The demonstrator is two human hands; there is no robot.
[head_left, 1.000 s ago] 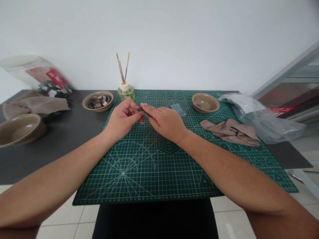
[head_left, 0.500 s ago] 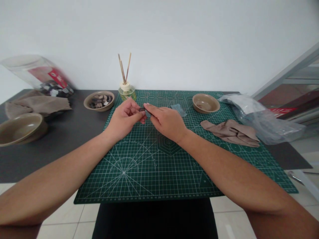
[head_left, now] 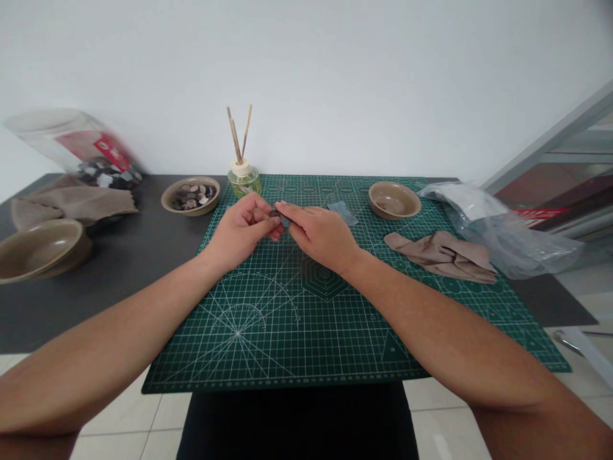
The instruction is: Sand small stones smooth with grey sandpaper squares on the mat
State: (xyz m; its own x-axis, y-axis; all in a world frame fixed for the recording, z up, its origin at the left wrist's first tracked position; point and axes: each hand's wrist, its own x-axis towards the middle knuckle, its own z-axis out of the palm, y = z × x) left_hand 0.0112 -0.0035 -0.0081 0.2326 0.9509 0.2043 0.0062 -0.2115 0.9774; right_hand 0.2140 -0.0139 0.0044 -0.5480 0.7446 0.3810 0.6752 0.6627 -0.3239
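Observation:
Above the green cutting mat (head_left: 268,358), my left hand (head_left: 239,230) pinches a small dark flat piece (head_left: 274,213) between thumb and fingers. My right hand (head_left: 323,235) meets it from the other side, its fingers pressed together and their tips over the dark piece. A bit of something small and blue-grey (head_left: 286,222) shows under the right fingers; its kind is unclear. Behind the right hand, a blue-grey sheet (head_left: 343,212) lies on the mat.
A bowl of wood-like and dark pieces (head_left: 192,197) and a reed diffuser (head_left: 244,177) stand at back left. Farther left are another bowl (head_left: 41,249), a cloth (head_left: 76,201) and a clear jar (head_left: 71,137). Rightward: a bowl (head_left: 395,200), a brown cloth (head_left: 445,255), a plastic bag (head_left: 517,236).
Both hands stay together at nearly the same spot. The right fingertips shift slightly over the dark piece, covering it a little differently.

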